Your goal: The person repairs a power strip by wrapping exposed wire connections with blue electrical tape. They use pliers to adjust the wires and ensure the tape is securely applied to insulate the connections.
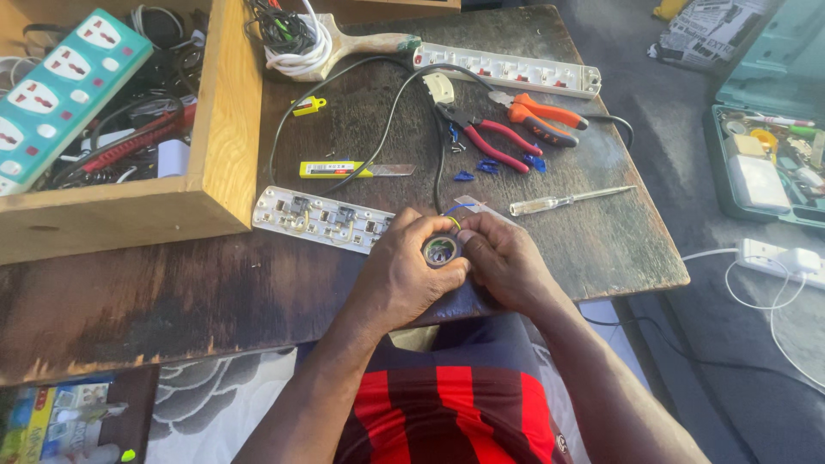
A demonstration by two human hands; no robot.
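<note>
Both hands, left [402,273] and right [507,262], pinch a small round fitting [441,250] between their fingers at the bench [258,283] edge; thin wires [455,209] just beyond the fingers could snag or the fitting could slip off the edge.

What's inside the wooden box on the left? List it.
The wooden box holds a teal power strip lying over tangled black cables, red-handled pliers and a white block. Anything beneath the strip is covered.
</note>
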